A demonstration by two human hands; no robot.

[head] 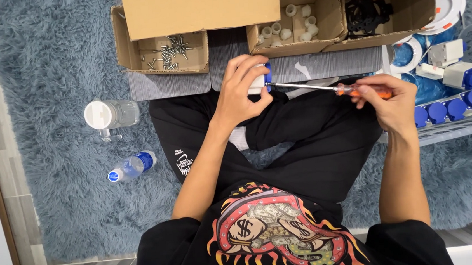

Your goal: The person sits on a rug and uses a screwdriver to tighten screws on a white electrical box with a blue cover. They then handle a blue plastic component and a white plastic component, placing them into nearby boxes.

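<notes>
My left hand (241,90) is wrapped around a small white and blue plastic part (261,80), held over my crossed legs in black trousers. My right hand (391,99) grips the orange handle of a screwdriver (322,87). Its thin metal shaft runs left, and the tip meets the blue side of the part. Most of the part is hidden under my left fingers.
Open cardboard boxes lie ahead: one with metal screws (169,52), one with small white pieces (289,24), one with black parts (366,13). A white wire rack (454,124) on the right carries several white and blue parts. A jar (110,114) and a water bottle (132,166) lie on the blue shaggy rug.
</notes>
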